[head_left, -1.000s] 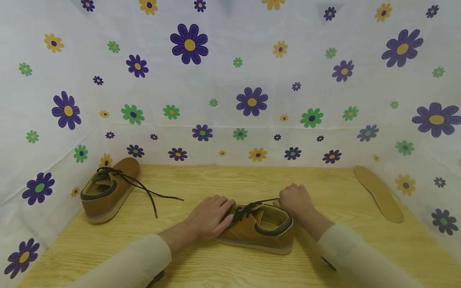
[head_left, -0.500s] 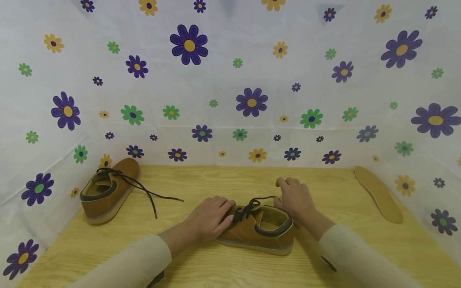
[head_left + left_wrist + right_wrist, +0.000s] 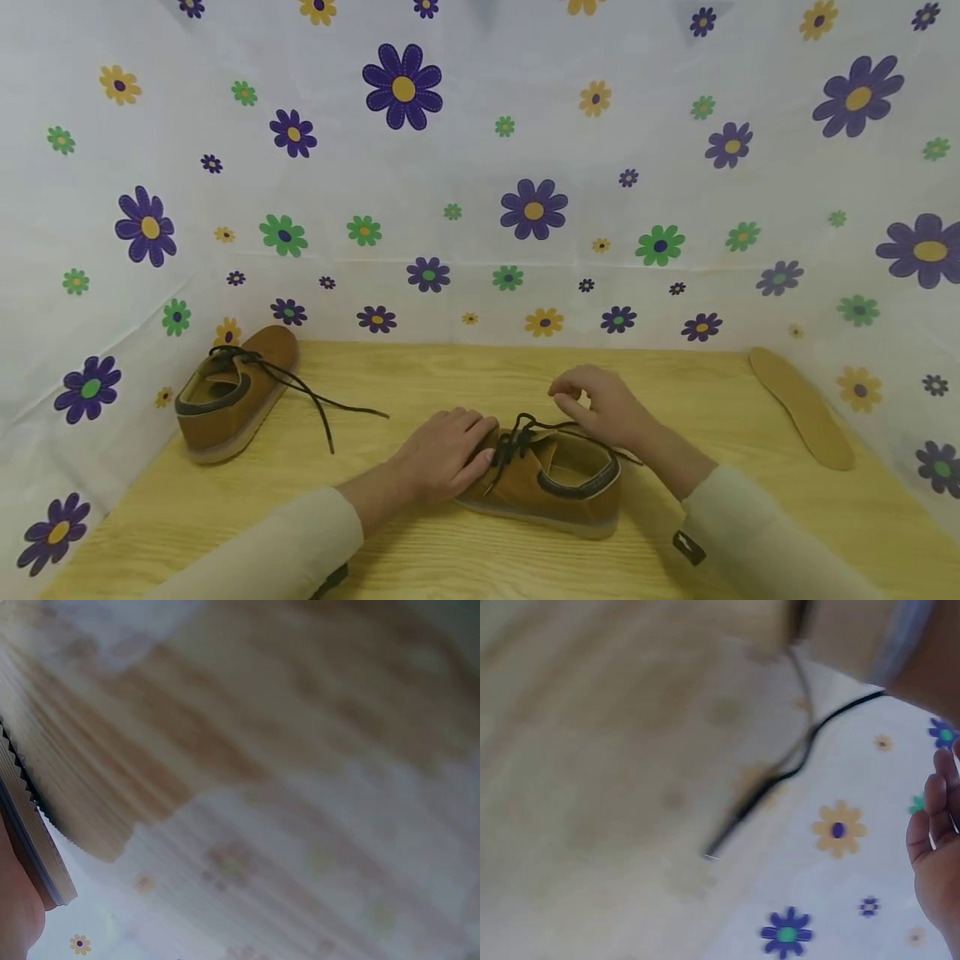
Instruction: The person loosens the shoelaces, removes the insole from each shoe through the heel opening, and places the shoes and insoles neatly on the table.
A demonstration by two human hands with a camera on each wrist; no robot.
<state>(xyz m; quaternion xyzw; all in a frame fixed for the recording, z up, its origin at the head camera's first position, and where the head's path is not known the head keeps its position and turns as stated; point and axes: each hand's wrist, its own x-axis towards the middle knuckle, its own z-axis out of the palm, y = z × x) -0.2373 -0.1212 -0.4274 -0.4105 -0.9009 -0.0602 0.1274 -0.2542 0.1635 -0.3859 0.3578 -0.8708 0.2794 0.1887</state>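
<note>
A brown lace-up shoe (image 3: 517,496) stands on the wooden table, its toe to the left and its dark-collared opening to the right. My left hand (image 3: 442,457) holds the toe, thumb on the near side and fingers over the far side. In the left wrist view the shoe's sole edge (image 3: 37,832) shows beside that hand. My right hand (image 3: 603,407) hovers over the heel end, fingers loosely bent and holding nothing. Black lace (image 3: 527,417) loops up at the eyelets. A loose lace end (image 3: 754,799) dangles in the right wrist view, apart from the fingers.
A second brown shoe (image 3: 225,429) stands at the back left, its long black laces (image 3: 318,404) trailing onto the table (image 3: 420,550). A tan insole (image 3: 802,408) lies at the far right. A white flower-printed sheet (image 3: 480,167) encloses the back and sides.
My right hand has let go of the lace it was pulling taut and has lifted slightly. The lace has gone slack across the shoe opening. My left hand stays on the toe.
</note>
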